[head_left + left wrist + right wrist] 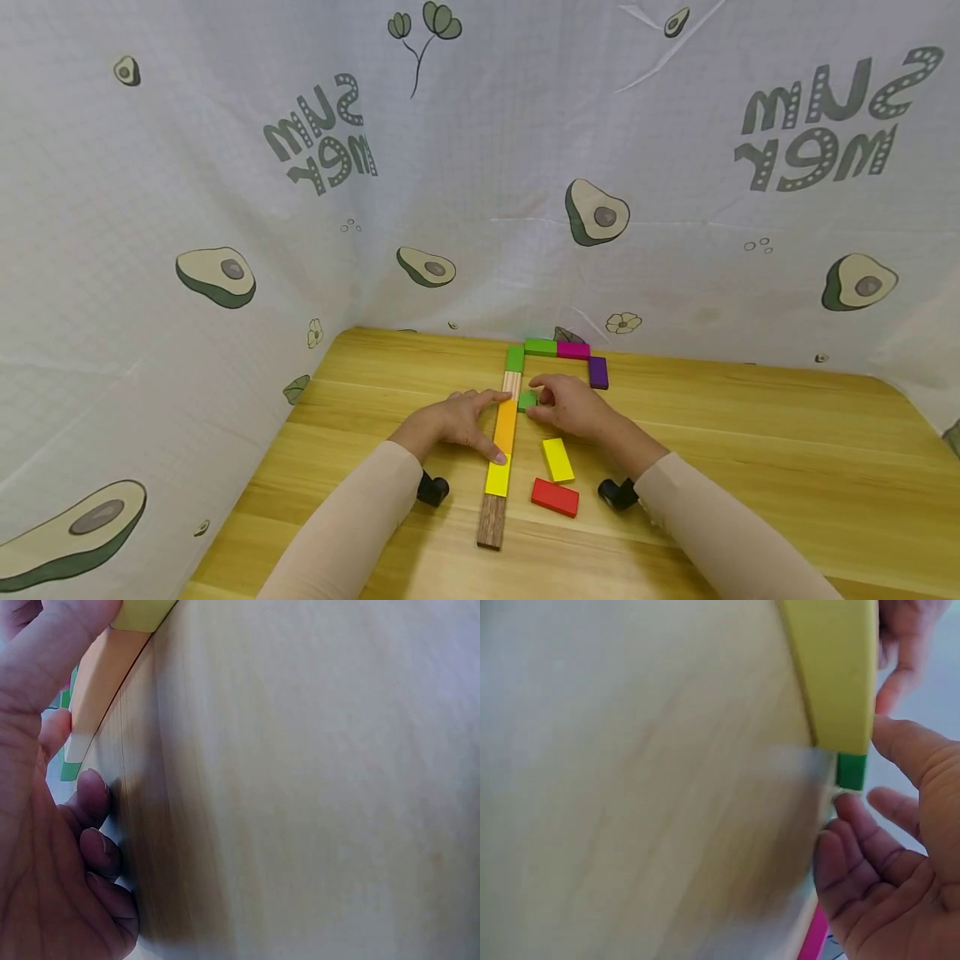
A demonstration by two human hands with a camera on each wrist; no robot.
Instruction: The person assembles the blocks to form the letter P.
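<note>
In the head view, a straight row of blocks runs away from me: dark brown (491, 522), yellow (498, 476), orange (506, 427), pale wood (512, 384) and green (515, 358). My left hand (457, 419) spreads along this row, thumb on the yellow block's far end, index fingertip where orange meets pale wood. Its other fingers are loosely bent in the left wrist view. Just right of the row lies another green block (527, 402). My right hand (572, 405) pinches it between thumb and forefinger, partly covering it.
A green block (541, 347), a magenta block (573, 350) and a purple block (598, 372) bend rightward from the row's far end. Nearer lie a loose yellow block (558, 460) and a red block (555, 497). A printed curtain (495, 208) hangs behind the wooden table (720, 467).
</note>
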